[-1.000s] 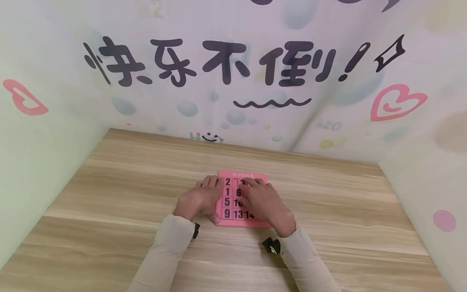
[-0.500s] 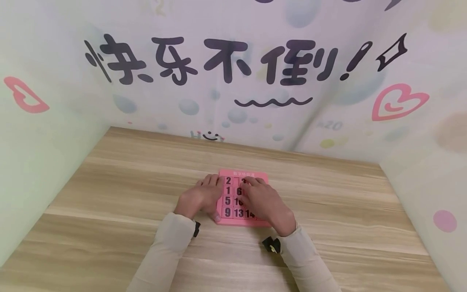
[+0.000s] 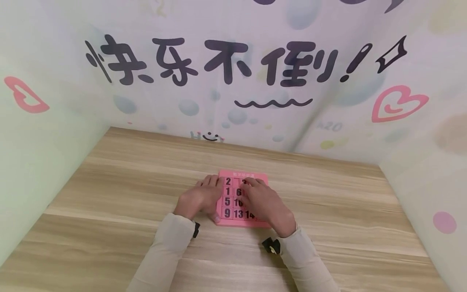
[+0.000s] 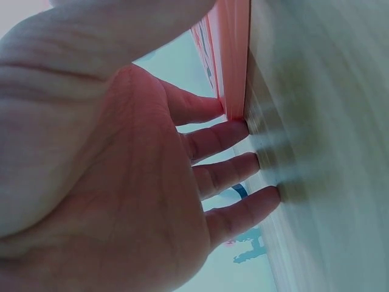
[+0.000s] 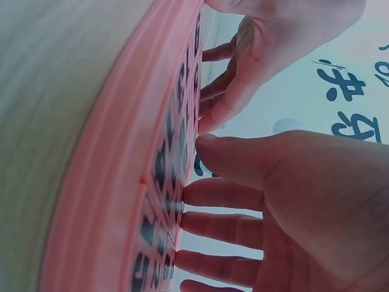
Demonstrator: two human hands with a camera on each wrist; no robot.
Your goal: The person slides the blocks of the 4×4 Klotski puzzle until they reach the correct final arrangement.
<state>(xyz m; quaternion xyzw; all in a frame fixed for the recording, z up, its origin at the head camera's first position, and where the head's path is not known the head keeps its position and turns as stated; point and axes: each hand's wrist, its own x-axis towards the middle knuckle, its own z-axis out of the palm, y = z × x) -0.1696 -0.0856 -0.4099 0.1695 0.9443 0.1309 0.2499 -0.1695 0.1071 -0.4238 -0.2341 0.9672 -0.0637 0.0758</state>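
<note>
A pink sliding number puzzle (image 3: 228,222) lies flat on the table in the head view. Its left tiles read 2, 1, 5 and 9 from top to bottom, and a bare slot shows beside the 2. My left hand (image 3: 204,198) rests along the puzzle's left side, thumb by the near corner. In the left wrist view its fingers (image 4: 226,137) extend to the frame's corner and the tabletop. Over the right half lies my right hand (image 3: 268,202), hiding many tiles. The right wrist view shows its thumb and extended fingers (image 5: 222,228) touching the tile faces.
The wood-grain table (image 3: 120,227) runs back to a printed wall (image 3: 226,117) with black lettering. Pale side walls stand at left and right. A black wrist mount (image 3: 271,245) sits below the right hand.
</note>
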